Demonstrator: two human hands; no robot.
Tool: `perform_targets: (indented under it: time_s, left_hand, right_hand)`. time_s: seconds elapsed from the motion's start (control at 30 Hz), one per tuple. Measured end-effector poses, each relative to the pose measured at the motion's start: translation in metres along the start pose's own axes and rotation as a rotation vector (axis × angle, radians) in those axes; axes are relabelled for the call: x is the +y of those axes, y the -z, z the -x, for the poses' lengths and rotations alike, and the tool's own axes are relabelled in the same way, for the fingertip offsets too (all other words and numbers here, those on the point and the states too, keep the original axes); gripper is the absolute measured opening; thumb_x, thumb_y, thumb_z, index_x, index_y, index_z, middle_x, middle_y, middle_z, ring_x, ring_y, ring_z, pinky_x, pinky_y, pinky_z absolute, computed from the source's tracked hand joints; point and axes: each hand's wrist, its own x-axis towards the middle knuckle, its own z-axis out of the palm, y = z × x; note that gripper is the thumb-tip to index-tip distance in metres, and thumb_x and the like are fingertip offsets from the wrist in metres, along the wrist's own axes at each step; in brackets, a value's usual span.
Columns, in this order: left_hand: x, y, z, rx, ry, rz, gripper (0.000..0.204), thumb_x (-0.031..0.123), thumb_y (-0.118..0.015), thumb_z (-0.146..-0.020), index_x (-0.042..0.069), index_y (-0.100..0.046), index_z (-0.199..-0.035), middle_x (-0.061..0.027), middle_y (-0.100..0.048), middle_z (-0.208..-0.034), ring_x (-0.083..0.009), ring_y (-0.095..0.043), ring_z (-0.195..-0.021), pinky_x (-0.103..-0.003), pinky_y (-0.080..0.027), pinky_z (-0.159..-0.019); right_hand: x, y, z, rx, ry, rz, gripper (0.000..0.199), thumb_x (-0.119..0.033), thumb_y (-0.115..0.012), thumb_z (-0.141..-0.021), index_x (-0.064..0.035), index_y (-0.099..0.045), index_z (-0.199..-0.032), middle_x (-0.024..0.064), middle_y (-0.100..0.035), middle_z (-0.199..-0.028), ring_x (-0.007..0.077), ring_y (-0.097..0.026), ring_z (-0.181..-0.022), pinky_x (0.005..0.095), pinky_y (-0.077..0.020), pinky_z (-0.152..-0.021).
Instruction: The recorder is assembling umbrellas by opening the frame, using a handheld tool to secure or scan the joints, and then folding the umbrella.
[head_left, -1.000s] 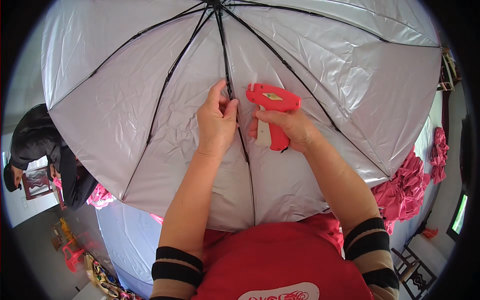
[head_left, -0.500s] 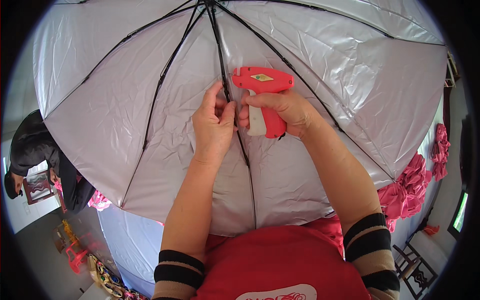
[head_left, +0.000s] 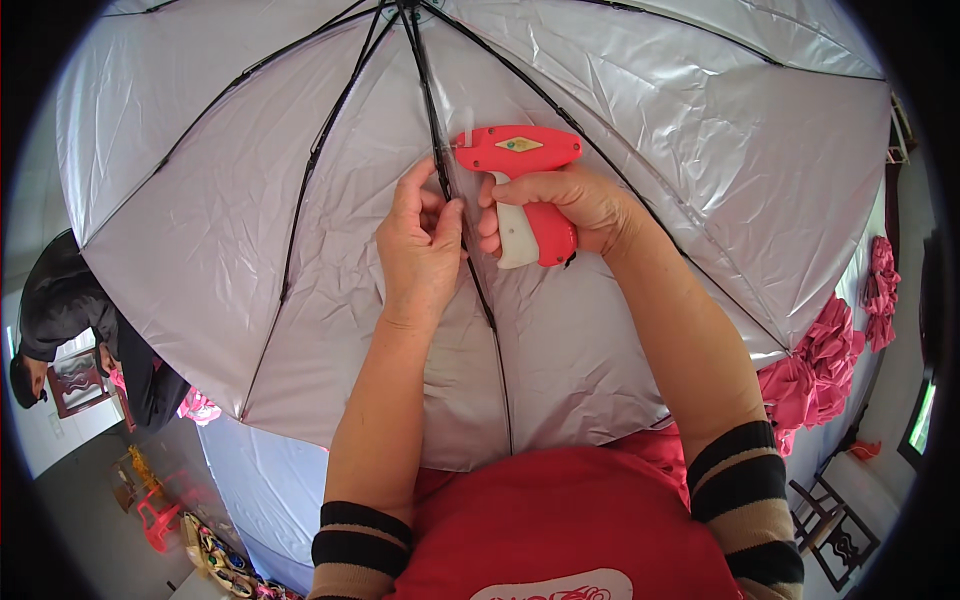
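An opened umbrella with a silvery inner canopy (head_left: 600, 330) and thin black ribs spreads out in front of me. My left hand (head_left: 412, 260) is closed, pinching the middle rib (head_left: 484, 300) between thumb and fingers, some of which are hidden behind it. In my right hand (head_left: 590, 210) is a red and white tagging gun (head_left: 547, 151), its handle gripped and my fingers round the white trigger. The gun's nose points left and meets the middle rib just above my left fingertips. Whether its needle has gone into the cloth I cannot make out.
A person in dark clothes (head_left: 65, 305) bends over at the far left, near a wooden chair (head_left: 78, 380). Bunched pink cloth (head_left: 820, 365) hangs at the right. A red stool (head_left: 158, 520) stands at lower left, beside pale blue cloth (head_left: 265, 480).
The tagging gun and my right hand have shifted slightly left and up, bringing its nose against the rib. My left hand keeps its pinch; the whole view has moved a little.
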Motion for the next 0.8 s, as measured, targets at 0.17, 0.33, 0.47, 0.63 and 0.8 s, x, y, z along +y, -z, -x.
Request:
perform_targets:
  time_s: [0.17, 0.33, 0.47, 0.63, 0.8]
  left_hand:
    - [0.001, -0.002, 0.001, 0.016, -0.017, -0.018, 0.041, -0.004, -0.059, -0.085, 0.010, -0.054, -0.123, 0.0010, -0.051, -0.070, -0.0053, -0.051, -0.055, -0.023, -0.046, -0.045]
    - [0.003, -0.003, 0.001, 0.016, -0.025, -0.012, 0.042, -0.005, -0.059, -0.085, 0.010, -0.054, -0.123, 0.0014, -0.050, -0.069, -0.0049, -0.050, -0.054, -0.022, -0.045, -0.044]
    - [0.003, -0.003, 0.001, 0.011, -0.005, -0.012, 0.042, -0.005, -0.060, -0.084, 0.011, -0.055, -0.123, 0.0017, -0.051, -0.068, -0.0047, -0.050, -0.053, -0.022, -0.045, -0.044]
    - [0.001, -0.005, 0.001, 0.021, -0.012, -0.001, 0.042, -0.005, -0.059, -0.085, 0.011, -0.055, -0.123, 0.0019, -0.051, -0.068, -0.0048, -0.050, -0.053, -0.022, -0.045, -0.044]
    - [-0.002, -0.007, 0.001, 0.013, -0.039, -0.028, 0.042, -0.006, -0.059, -0.085, 0.010, -0.055, -0.123, 0.0017, -0.051, -0.068, -0.0050, -0.050, -0.053, -0.022, -0.043, -0.044]
  right_hand:
    - [-0.005, 0.004, 0.002, -0.098, -0.018, -0.036, 0.018, -0.013, -0.063, -0.086, 0.0006, -0.062, -0.098, 0.0152, -0.069, -0.086, 0.0278, -0.070, -0.078, 0.0393, -0.0587, -0.070]
    - [-0.005, 0.004, 0.001, -0.100, -0.039, -0.035, 0.019, -0.014, -0.064, -0.086, 0.0005, -0.062, -0.098, 0.0153, -0.069, -0.086, 0.0280, -0.070, -0.079, 0.0400, -0.0587, -0.071]
    - [-0.006, 0.006, 0.001, -0.124, -0.036, -0.037, 0.019, -0.015, -0.064, -0.086, 0.0003, -0.062, -0.098, 0.0152, -0.069, -0.087, 0.0281, -0.070, -0.079, 0.0401, -0.0586, -0.071]
    - [-0.007, 0.008, -0.002, -0.104, -0.074, -0.041, 0.019, -0.015, -0.064, -0.086, 0.0001, -0.062, -0.098, 0.0149, -0.069, -0.087, 0.0281, -0.070, -0.078, 0.0402, -0.0585, -0.070]
    - [-0.006, 0.007, -0.009, -0.084, -0.082, -0.002, 0.020, -0.017, -0.065, -0.085, -0.0007, -0.062, -0.096, 0.0143, -0.069, -0.085, 0.0268, -0.070, -0.075, 0.0389, -0.0586, -0.069]
